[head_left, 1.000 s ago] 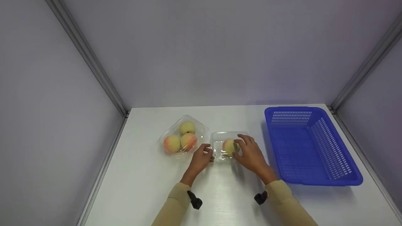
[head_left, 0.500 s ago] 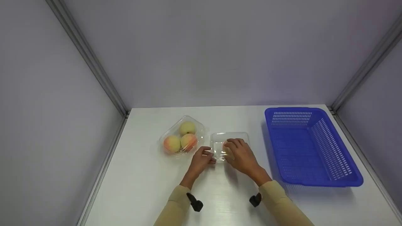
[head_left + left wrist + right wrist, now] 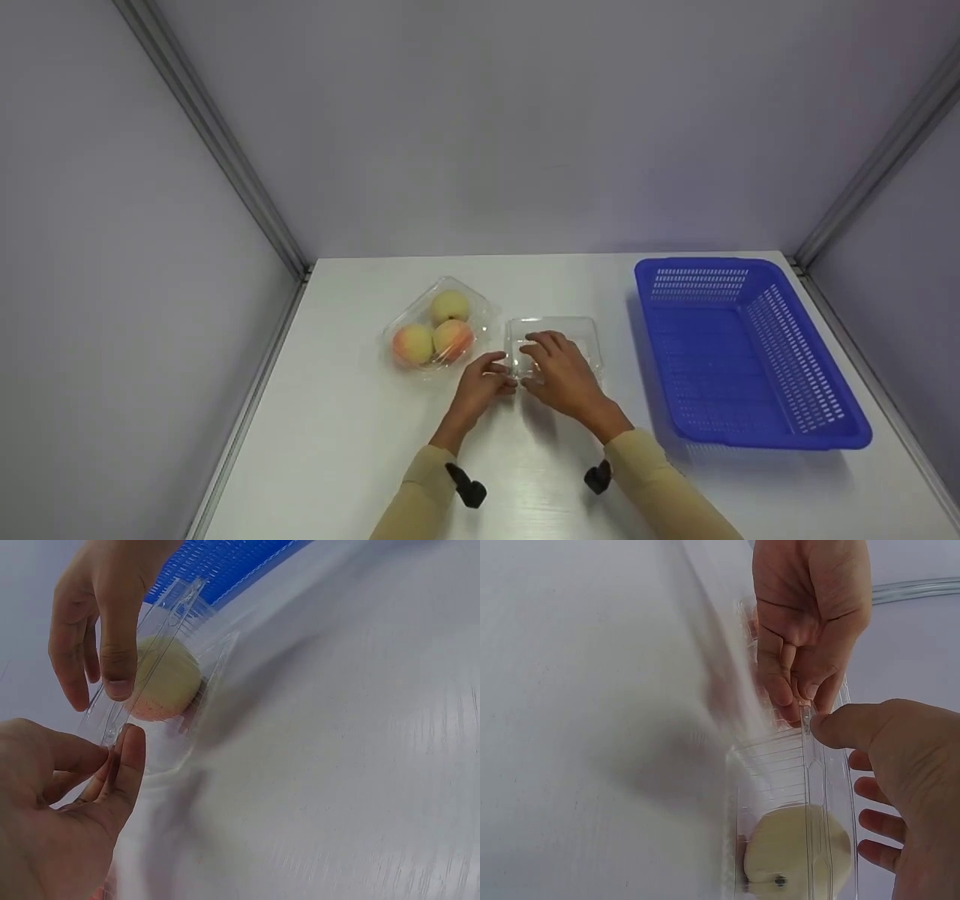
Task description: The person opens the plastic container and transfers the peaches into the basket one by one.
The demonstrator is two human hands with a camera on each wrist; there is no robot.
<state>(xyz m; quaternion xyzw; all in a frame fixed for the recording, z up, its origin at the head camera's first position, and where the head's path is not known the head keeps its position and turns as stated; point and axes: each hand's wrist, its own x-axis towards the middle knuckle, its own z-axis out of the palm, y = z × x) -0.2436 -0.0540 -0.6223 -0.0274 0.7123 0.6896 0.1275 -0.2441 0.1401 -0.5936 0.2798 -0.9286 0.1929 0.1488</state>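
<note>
The left hand pinches a clear box by its corner, 1 peach inside, the right hand loosely spread over it.

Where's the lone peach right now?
In the left wrist view, the lone peach is in the clear container, left of the picture's centre, beside the right hand.

A clear plastic box sits on the white table, one yellow-pink peach inside.

Long, plain tan sleeves are worn with two small, blocky black wrist cameras, one at each cuff.
</note>
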